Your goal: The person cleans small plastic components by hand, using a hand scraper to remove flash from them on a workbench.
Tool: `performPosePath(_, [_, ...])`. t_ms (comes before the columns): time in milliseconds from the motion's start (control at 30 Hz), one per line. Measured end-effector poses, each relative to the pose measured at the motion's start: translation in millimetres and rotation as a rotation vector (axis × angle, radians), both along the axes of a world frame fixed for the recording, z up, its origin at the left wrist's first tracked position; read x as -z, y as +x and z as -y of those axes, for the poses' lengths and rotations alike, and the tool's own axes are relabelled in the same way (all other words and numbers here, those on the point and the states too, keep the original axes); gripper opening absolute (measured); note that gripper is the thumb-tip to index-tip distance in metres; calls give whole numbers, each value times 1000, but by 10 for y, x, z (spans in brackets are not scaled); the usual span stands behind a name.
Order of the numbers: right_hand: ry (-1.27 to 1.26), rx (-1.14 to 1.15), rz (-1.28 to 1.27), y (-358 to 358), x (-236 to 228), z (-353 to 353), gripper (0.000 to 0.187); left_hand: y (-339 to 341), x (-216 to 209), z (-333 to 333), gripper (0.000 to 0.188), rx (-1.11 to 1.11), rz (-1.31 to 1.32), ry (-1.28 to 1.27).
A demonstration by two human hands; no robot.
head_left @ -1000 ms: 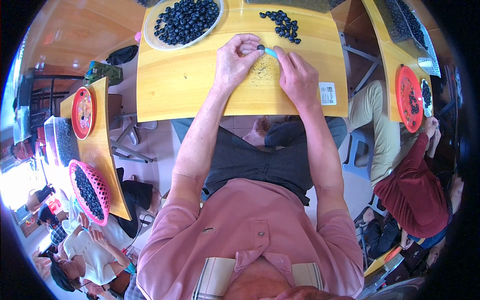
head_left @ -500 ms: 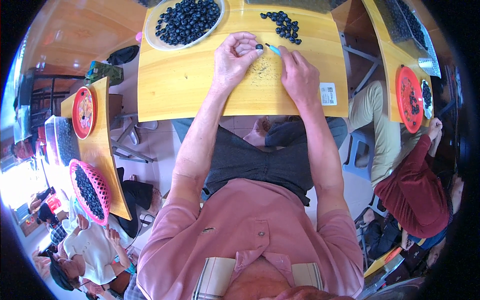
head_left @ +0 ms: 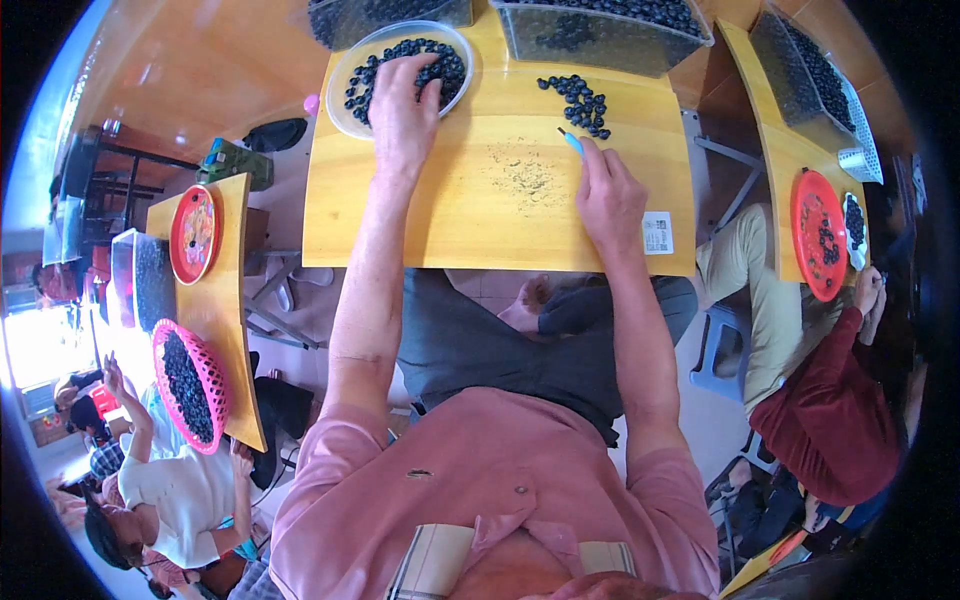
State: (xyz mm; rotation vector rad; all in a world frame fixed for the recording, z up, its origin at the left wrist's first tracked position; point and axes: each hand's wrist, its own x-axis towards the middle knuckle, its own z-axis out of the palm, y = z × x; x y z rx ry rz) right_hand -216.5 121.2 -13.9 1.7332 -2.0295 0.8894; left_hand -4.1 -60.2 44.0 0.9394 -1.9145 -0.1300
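Note:
My left hand (head_left: 402,105) is over the round white-rimmed plastic bowl (head_left: 352,118), its curved fingers among the dark round bead-like pieces (head_left: 445,72) and its thumb apart from them. Nothing shows in its grasp, though its fingertips are partly hidden. Above the table's right half, my right hand (head_left: 608,190) grips a slim light-blue tool (head_left: 573,142) with a thin dark tip pointing up and left. Just beyond that tip lies a loose cluster of the same dark pieces (head_left: 582,100). Fine crumbs (head_left: 528,178) are scattered on the yellow wooden table (head_left: 450,225) between my hands.
Clear bins of dark pieces (head_left: 610,45) stand along the far edge. A white printed card (head_left: 657,232) lies at right. Side tables hold a red tray (head_left: 820,235), a red round tray (head_left: 195,235) and a pink basket (head_left: 215,385). Other people sit on both sides.
My left hand has moved from mid-table to the bowl; the dark piece it held no longer shows in it. My right hand still holds the tool. The view has shifted, showing more bins.

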Motion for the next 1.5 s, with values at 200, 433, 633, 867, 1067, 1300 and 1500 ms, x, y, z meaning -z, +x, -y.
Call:
performPosePath(200, [-37,15,12,4,9,7,34,-755,285,25,22,423,236,185])
performPosePath(433, [-54,19,13,11,59,28,30,-1037,489,157,19,317,392,257])
performPosePath(633, [-49,37,-12,-23,17,22,26,-960,358,32,19,352,461,305])
performPosePath(867, [-58,23,3,12,30,25,28,-894,410,87,22,349,402,294])
performPosePath(1067, [-26,13,20,10,14,-20,30,-729,340,-210,23,341,67,602])
performPosePath(1300, [-29,-21,27,1,15,0,32,-546,497,-615,25,301,-325,898])
performPosePath(1500, [-21,-46,17,17,12,0,34,-533,610,-692,22,372,-497,950])
